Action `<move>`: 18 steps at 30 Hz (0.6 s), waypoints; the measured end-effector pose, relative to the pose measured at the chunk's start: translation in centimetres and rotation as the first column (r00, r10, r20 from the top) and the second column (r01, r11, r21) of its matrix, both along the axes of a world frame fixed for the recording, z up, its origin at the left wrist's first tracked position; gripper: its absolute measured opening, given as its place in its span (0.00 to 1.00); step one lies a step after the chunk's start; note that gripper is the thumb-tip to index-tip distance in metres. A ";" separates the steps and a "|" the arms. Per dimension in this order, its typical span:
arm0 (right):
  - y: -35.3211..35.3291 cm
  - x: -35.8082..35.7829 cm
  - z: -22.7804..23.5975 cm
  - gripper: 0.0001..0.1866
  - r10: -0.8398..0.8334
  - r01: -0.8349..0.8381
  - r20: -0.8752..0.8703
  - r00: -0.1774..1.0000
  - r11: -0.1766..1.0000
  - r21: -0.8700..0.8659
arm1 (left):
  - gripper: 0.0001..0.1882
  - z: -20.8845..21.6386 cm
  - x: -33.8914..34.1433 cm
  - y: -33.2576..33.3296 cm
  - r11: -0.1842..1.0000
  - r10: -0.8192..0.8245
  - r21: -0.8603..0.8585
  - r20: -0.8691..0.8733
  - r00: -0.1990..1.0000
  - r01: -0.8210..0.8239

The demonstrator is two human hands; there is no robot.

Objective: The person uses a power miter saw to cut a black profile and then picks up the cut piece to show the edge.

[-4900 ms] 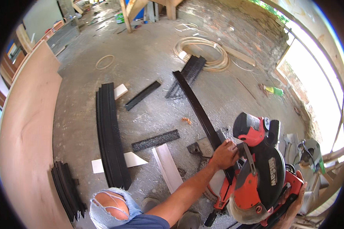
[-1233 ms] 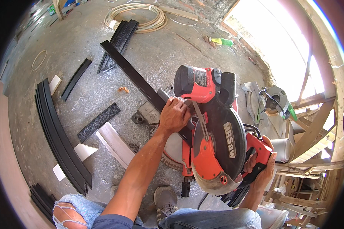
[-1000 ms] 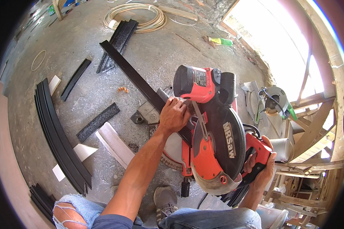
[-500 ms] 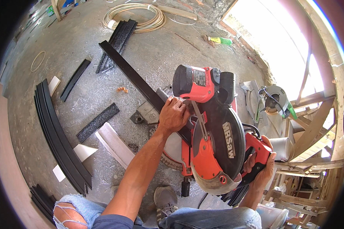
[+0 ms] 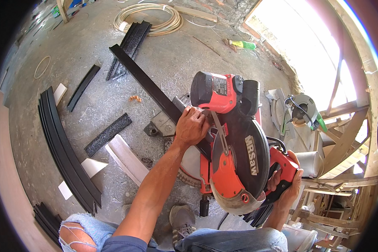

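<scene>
A red and black miter saw (image 5: 243, 147) stands on the floor before me, its head tilted over to the right. My right hand (image 5: 287, 178) is wrapped round the saw's red handle (image 5: 286, 164). With closed fingers my left hand (image 5: 192, 126) grips a long black trim strip (image 5: 147, 84) and presses it against the saw's fence. One end of the strip runs under the saw head, where the head hides it; the other reaches out to the far left. The lower part of the blade guard (image 5: 235, 201) hangs toward me.
Curved black strips (image 5: 65, 147) and a white trim piece (image 5: 126, 157) lie on the left. Farther off are a coiled hose (image 5: 147, 19) and a green-yellow bottle (image 5: 242, 44). A second saw with a green handle (image 5: 300, 111) stands right, near a wooden frame (image 5: 344, 147).
</scene>
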State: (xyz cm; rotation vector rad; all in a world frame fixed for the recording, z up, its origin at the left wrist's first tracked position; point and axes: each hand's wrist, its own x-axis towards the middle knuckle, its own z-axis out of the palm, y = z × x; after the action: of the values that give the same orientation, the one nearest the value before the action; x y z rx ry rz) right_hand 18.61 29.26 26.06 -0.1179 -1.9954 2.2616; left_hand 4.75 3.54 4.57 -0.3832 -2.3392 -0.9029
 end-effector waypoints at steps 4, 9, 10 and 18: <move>0.2 0.1 -0.2 0.37 0.014 -0.014 -0.005 1.000 1.000 0.003 | 0.10 0.1 0.0 0.0 1.000 -0.002 0.008 -0.007 1.000 0.002; 0.0 0.2 -0.1 0.37 0.001 -0.002 -0.025 1.000 1.000 -0.013 | 0.10 0.2 0.0 0.0 1.000 0.003 0.008 -0.022 1.000 -0.003; 0.0 0.2 -0.2 0.37 0.000 -0.001 -0.024 1.000 1.000 -0.011 | 0.13 0.4 0.2 0.0 1.000 -0.009 0.006 0.024 1.000 0.009; -0.2 0.4 -0.4 0.37 -0.010 0.009 -0.037 0.999 1.000 -0.021 | 0.10 0.1 0.1 0.0 1.000 0.006 0.014 0.004 1.000 -0.006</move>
State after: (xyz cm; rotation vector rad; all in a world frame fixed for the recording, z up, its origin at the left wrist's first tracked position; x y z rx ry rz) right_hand 18.97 29.02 25.62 -0.0865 -1.9499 2.2620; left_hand 4.85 3.53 4.69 -0.3688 -2.3358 -0.9174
